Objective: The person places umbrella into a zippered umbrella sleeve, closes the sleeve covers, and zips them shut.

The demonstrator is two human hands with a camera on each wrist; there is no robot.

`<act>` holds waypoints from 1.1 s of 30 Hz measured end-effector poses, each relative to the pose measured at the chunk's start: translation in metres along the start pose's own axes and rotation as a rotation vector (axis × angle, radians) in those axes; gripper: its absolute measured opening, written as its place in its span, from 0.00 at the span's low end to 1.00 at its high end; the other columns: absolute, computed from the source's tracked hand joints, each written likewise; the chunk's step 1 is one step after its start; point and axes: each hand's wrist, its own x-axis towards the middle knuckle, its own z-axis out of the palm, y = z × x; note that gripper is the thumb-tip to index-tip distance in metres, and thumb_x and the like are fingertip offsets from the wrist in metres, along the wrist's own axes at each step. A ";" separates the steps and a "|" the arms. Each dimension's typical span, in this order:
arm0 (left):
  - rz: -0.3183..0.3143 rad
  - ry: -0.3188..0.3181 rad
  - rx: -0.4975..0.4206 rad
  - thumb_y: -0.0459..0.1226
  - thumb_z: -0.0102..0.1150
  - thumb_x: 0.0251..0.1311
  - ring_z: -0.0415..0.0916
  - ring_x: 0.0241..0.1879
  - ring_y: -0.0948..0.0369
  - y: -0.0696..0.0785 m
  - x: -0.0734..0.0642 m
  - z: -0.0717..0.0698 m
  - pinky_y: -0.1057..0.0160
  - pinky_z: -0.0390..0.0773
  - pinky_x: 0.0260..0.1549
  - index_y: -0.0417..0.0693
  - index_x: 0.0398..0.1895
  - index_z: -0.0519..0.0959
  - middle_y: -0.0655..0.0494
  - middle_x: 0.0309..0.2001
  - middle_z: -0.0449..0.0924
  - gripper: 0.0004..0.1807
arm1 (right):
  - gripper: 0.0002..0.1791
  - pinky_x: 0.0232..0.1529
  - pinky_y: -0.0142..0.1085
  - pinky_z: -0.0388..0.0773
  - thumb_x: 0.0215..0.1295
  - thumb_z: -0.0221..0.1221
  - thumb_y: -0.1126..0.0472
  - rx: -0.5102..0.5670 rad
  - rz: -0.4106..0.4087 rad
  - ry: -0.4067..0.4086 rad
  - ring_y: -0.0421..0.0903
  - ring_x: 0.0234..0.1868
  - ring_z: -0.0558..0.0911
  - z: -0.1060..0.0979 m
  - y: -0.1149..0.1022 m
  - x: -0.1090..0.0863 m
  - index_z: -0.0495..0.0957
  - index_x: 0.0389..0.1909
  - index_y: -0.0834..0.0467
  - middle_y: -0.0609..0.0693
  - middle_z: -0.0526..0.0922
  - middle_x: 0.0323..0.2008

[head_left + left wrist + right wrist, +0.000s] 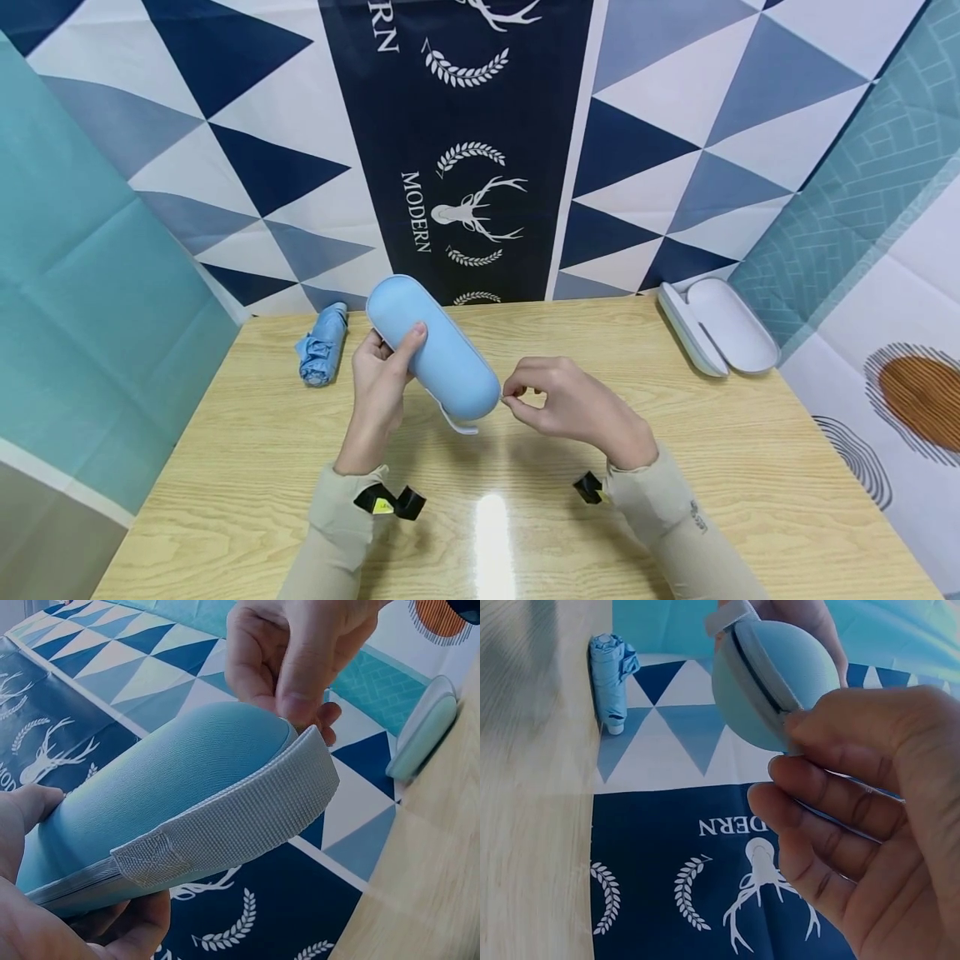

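Left hand (378, 375) grips 1 blue case (431, 346), held above the table; right hand (566, 400) pinches the zip (758, 672) at the case's 4 o'clock end. Case is long, rounded, fine-textured, 1 pale grey strap (232, 817) at 5 o'clock. From it: 1 folded blue umbrella (322, 346) at 9 o'clock, 1 open white case (735, 323) at 3 o'clock. Wood-grain table (232, 475). Triangle-print backdrop (660, 125) at 12 o'clock, with dark deer panel (487, 117).
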 end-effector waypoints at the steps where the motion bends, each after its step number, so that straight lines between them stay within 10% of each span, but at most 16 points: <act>1: -0.002 -0.005 0.001 0.40 0.68 0.66 0.78 0.62 0.45 0.000 0.000 0.001 0.47 0.81 0.58 0.38 0.70 0.67 0.39 0.62 0.75 0.34 | 0.06 0.32 0.25 0.78 0.60 0.68 0.69 -0.002 -0.001 0.008 0.33 0.31 0.79 -0.001 0.000 0.000 0.86 0.33 0.53 0.41 0.86 0.32; 7: -0.007 -0.027 0.007 0.40 0.67 0.66 0.77 0.62 0.45 -0.001 -0.001 0.003 0.45 0.81 0.58 0.38 0.71 0.66 0.38 0.62 0.75 0.34 | 0.03 0.34 0.29 0.82 0.65 0.68 0.61 -0.030 0.046 0.041 0.36 0.32 0.82 -0.003 -0.003 0.001 0.87 0.35 0.57 0.44 0.87 0.33; 16: -0.013 -0.044 -0.015 0.39 0.66 0.67 0.76 0.63 0.46 -0.002 -0.003 0.005 0.45 0.80 0.59 0.38 0.71 0.65 0.39 0.63 0.73 0.34 | 0.32 0.44 0.41 0.87 0.64 0.69 0.45 -0.017 0.284 -0.019 0.47 0.45 0.87 0.002 -0.007 0.006 0.79 0.60 0.64 0.54 0.88 0.48; 33: -0.027 -0.185 -0.126 0.37 0.59 0.70 0.73 0.65 0.48 0.002 -0.012 0.008 0.55 0.84 0.54 0.43 0.76 0.57 0.42 0.66 0.67 0.34 | 0.37 0.38 0.33 0.86 0.59 0.73 0.51 0.126 0.255 0.059 0.46 0.46 0.86 0.013 -0.005 0.005 0.73 0.66 0.62 0.56 0.85 0.55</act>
